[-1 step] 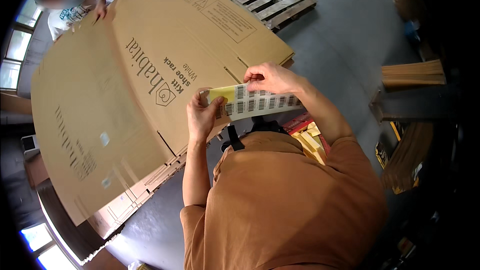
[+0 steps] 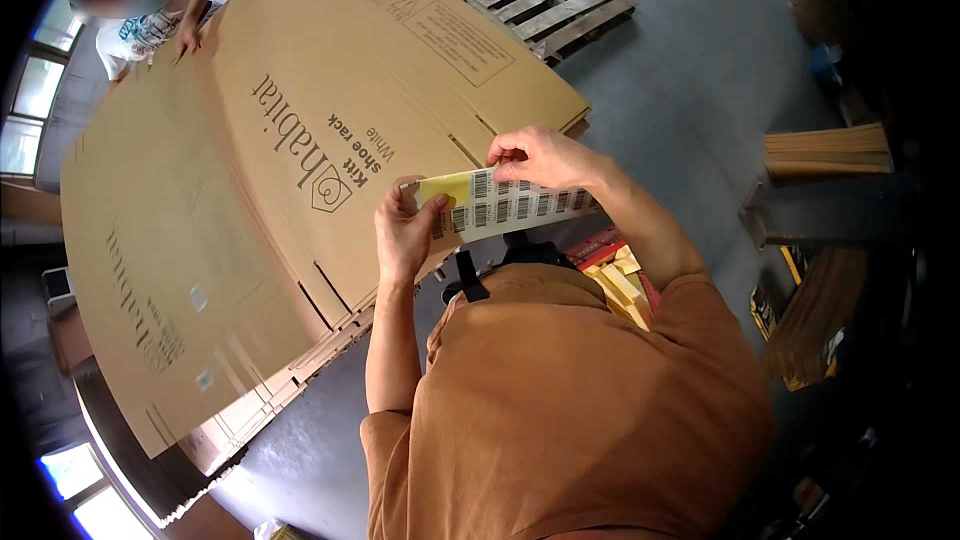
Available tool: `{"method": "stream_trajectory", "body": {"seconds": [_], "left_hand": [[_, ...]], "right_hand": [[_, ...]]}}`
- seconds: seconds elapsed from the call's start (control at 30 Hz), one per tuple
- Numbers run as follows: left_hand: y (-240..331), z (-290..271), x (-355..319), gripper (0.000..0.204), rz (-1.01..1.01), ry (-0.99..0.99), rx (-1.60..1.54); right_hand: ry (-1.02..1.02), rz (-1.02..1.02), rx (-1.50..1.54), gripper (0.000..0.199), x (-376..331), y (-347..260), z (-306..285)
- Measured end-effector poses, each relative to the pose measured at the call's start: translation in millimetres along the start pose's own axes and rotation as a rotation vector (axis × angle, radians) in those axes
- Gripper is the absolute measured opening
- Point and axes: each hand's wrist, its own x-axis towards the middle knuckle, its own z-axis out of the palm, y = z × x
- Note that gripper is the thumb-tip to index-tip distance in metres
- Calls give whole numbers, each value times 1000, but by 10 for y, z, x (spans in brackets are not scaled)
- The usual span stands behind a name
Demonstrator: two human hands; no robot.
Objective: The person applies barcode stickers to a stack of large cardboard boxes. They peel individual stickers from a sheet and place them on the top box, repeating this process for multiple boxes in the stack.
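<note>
The left hand (image 2: 403,238) is grasping a barcode-label sheet (image 2: 500,212); the right hand (image 2: 548,156) is touching the sheet's upper edge, its grip being unclear.

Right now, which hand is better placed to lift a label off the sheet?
Probably the right hand: its fingers are curled at the top edge of the label sheet. The left hand grips the sheet's left end, thumb over its face, so it seems better placed to hold.
</note>
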Motion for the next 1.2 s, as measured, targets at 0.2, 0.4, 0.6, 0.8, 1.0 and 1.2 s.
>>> {"method": "stream_trajectory", "body": {"seconds": [0.2, 0.4, 0.6, 0.8, 1.0, 1.2], "left_hand": [[-34, 43, 37, 23, -16, 98, -27], [-46, 26, 77, 22, -42, 211, 35], [-16, 95, 99, 17, -34, 300, 59], [-157, 95, 211, 24, -107, 396, -68], [-295, 142, 398, 32, -193, 459, 182], [-485, 168, 559, 25, -25, 396, 532]], "right_hand": [[127, -102, -57, 12, 156, 32, 77], [267, -391, -207, 11, 361, 140, 178], [249, -328, -161, 12, 501, 143, 223], [355, -514, -346, 11, 553, 91, 177], [402, -664, -474, 11, 605, 162, 112], [187, -207, 117, 12, 1252, 34, -438]]}}
